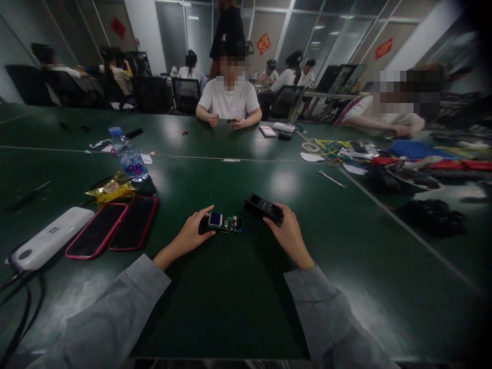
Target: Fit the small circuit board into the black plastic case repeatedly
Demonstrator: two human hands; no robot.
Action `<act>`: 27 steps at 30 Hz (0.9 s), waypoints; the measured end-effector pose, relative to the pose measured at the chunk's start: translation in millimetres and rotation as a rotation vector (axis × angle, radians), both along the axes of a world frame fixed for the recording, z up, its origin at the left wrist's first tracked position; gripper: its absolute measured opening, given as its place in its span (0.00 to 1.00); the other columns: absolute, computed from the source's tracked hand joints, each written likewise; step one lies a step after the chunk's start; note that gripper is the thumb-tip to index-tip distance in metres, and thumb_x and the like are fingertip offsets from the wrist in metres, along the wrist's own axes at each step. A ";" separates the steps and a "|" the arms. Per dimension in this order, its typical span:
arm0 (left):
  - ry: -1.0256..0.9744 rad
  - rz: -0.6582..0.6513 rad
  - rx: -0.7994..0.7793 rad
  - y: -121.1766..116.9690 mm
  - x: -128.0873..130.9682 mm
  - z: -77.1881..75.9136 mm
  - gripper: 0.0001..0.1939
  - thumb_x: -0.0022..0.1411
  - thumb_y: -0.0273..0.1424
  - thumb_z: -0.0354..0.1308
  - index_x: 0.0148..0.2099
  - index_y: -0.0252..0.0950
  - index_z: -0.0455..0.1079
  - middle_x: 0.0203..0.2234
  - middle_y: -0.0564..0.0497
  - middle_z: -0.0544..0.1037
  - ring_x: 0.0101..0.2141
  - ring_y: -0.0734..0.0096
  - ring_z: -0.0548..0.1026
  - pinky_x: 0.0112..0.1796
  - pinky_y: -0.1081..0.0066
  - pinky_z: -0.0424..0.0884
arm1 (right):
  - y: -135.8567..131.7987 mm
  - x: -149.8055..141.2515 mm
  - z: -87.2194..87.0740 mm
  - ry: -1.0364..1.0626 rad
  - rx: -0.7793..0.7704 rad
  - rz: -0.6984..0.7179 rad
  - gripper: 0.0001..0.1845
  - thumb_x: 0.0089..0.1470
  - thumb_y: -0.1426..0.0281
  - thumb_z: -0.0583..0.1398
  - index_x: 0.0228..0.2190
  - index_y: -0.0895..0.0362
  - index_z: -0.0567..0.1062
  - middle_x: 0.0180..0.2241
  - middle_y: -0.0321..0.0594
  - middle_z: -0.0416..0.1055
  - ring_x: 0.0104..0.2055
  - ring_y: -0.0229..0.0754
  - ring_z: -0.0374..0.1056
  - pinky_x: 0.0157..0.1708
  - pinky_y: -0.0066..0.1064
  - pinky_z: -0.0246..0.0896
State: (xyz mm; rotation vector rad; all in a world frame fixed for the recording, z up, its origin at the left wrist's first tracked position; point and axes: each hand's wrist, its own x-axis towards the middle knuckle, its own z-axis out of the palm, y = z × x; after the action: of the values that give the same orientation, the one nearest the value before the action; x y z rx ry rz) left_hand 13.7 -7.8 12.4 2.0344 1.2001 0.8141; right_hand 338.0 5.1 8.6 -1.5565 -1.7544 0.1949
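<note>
Between the thumb and fingers of my left hand (194, 228) is a small green circuit board (230, 224), gripped at its left end. A little square screen sits on that end, and small components cover the rest. My right hand (286, 228) grips the right end of a black plastic casing (261, 206) with openings in its upper face. Board and casing are apart, with a narrow gap of green table (230, 297) between them. Whether either one rests on the tabletop I cannot tell.
Left lie two red-edged phones (96, 230), a white power bank (54, 238) with cables, a yellow packet (113, 189) and a water bottle (128, 156). A wrench (331, 179) and tangled cables (330, 148) lie right. A person (230, 97) sits opposite.
</note>
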 end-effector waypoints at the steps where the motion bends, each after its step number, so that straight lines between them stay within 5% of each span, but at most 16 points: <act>1: 0.003 0.012 -0.001 0.5 0.1 -0.3 0.39 0.59 0.35 0.62 0.68 0.47 0.49 0.54 0.43 0.70 0.54 0.52 0.70 0.54 0.45 0.64 | -1.0 -0.5 0.6 0.001 0.002 0.004 0.25 0.52 0.61 0.61 0.52 0.53 0.67 0.45 0.52 0.70 0.46 0.59 0.67 0.45 0.56 0.66; 17: 0.037 0.042 -0.102 1.8 1.2 -0.7 0.39 0.60 0.40 0.61 0.68 0.57 0.46 0.56 0.47 0.68 0.56 0.50 0.67 0.54 0.44 0.64 | -0.7 4.7 -1.0 -0.047 -0.043 -0.040 0.27 0.55 0.61 0.59 0.55 0.50 0.63 0.47 0.54 0.68 0.47 0.61 0.66 0.46 0.59 0.65; 27: 0.077 0.056 -0.113 1.2 3.4 3.1 0.38 0.61 0.38 0.61 0.68 0.52 0.46 0.56 0.47 0.68 0.56 0.53 0.67 0.54 0.47 0.64 | -5.4 -9.4 -6.2 -0.040 -0.082 0.030 0.27 0.56 0.62 0.59 0.56 0.54 0.63 0.47 0.52 0.68 0.48 0.57 0.66 0.47 0.55 0.66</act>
State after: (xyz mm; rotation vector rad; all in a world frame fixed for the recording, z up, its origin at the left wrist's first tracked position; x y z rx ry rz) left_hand 17.2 -6.6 15.5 1.9637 1.3215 0.6834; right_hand 328.6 -0.4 2.5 -1.6034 -1.8219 0.2550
